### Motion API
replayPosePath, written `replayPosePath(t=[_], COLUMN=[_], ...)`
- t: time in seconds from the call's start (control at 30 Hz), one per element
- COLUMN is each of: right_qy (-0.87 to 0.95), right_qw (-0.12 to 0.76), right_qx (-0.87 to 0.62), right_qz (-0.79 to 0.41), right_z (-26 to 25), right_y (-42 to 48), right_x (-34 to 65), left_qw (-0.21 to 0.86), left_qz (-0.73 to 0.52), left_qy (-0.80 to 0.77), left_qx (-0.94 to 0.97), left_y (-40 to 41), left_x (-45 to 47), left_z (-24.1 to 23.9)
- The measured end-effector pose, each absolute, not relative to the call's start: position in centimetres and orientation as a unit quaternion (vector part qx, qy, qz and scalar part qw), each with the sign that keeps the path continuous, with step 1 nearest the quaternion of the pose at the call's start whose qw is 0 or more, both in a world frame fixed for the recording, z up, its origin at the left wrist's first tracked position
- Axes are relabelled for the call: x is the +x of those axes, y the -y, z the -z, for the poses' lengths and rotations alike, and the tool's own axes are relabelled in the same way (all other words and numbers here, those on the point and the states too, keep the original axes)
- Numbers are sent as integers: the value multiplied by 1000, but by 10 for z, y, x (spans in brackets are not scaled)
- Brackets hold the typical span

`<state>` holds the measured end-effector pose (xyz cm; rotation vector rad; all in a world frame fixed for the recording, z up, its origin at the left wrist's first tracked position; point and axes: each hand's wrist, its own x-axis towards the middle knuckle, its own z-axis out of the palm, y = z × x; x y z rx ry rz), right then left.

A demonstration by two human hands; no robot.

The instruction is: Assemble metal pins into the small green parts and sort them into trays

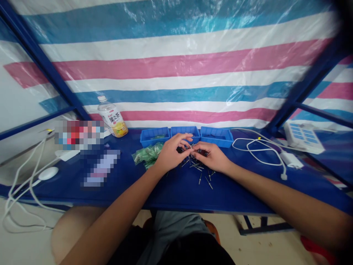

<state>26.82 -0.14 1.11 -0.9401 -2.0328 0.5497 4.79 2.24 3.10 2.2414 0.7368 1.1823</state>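
Both of my hands meet over a heap of small metal pins [199, 170] on the blue table [176, 191]. My left hand [171, 151] has its fingers curled, thumb and forefinger pinched on a small part I cannot make out. My right hand [210, 155] is curled too, its fingertips touching the same spot among the pins. A pile of small green packets [146, 154] lies just left of my left hand. Three blue trays stand behind the hands: the left tray [154, 136], the middle tray [185, 131] and the right tray [216, 136].
A drink bottle [112, 117] leans at the back left. White cables and a charger [275, 154] lie to the right, with a white power strip [303, 137] beyond. More white cable and a round white puck [48, 173] sit at the left edge. A striped tarp [176, 73] walls the back.
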Motion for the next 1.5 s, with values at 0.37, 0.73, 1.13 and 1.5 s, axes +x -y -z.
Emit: replayPosePath(t=[0.37, 0.73, 1.13, 1.5], right_qy=[804, 812, 873, 856], right_qw=[413, 407, 348, 372], right_qx=[-355, -349, -315, -328], right_qz=[-236, -230, -135, -145], right_z=[-16, -15, -17, -16], right_y=[4, 4, 7, 4], right_x=[267, 266, 267, 268], left_qw=[195, 260, 270, 285], left_qz=[-401, -397, -396, -392], left_qy=[-288, -284, -268, -246], left_qx=[847, 833, 836, 840], left_y=[-19, -21, -23, -20], left_x=[45, 43, 45, 45], left_z=[-39, -40, -36, -38])
